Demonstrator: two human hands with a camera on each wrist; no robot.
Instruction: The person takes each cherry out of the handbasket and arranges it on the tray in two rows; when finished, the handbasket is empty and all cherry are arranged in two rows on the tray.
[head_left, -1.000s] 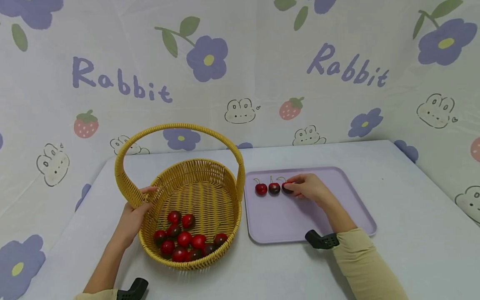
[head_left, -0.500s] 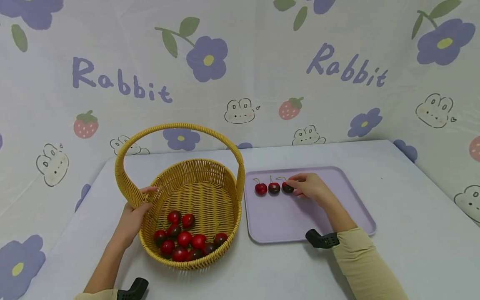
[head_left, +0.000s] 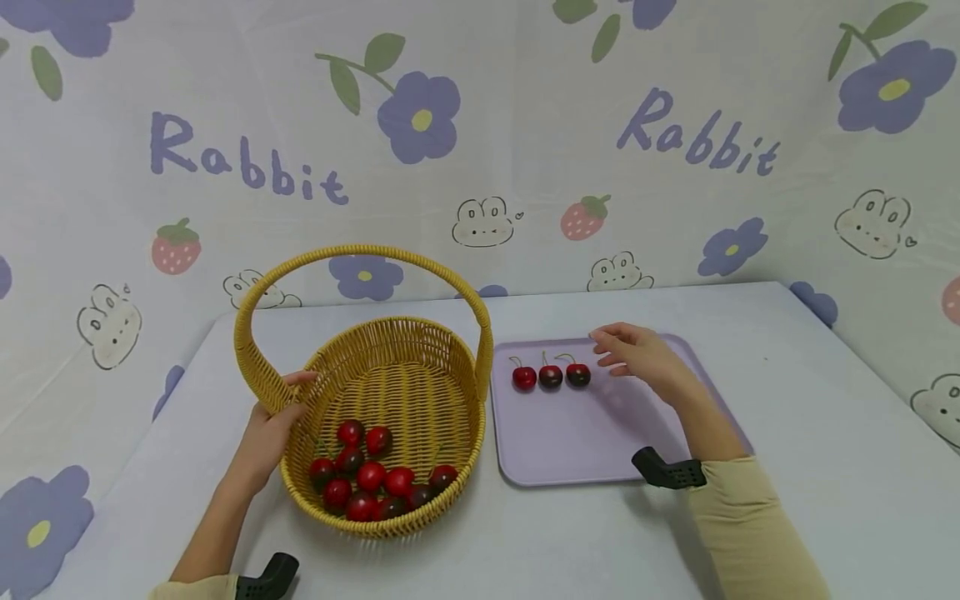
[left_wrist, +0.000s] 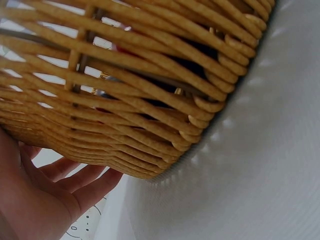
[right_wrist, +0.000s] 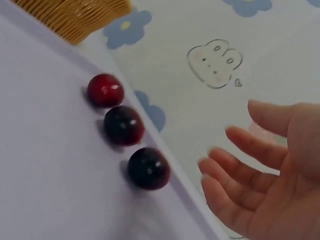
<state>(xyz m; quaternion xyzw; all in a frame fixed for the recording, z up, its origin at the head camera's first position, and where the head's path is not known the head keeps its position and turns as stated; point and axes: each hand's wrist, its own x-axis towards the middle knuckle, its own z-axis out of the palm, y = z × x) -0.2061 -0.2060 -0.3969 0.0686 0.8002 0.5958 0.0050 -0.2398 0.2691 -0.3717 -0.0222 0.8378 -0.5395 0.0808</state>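
Observation:
My left hand (head_left: 266, 437) grips the left rim of a yellow wicker basket (head_left: 420, 379) beside the foot of its tall handle. In the left wrist view, fingers (left_wrist: 97, 190) lie against the outer weave. Several red and dark cherries (head_left: 371, 477) are gathered at the basket's near side. On a lilac tray (head_left: 562, 450) to the right, three stemmed cherries stand in a row near the back left corner: a red cherry (head_left: 524, 378), a dark cherry (head_left: 551, 377) and another dark cherry (head_left: 578, 375). My right hand (head_left: 637, 354) hovers over the tray, right of the row, fingers loosely bent and holding nothing.
The basket and the tray stand side by side on a white-covered table (head_left: 525, 542). Behind them rises a printed cloth backdrop (head_left: 510, 150). The basket's handle (head_left: 367, 252) arches high over it.
My right hand has let go of the rightmost cherry on the tray, lifted and drawn away to the right. The left hand and the basket have stayed in place.

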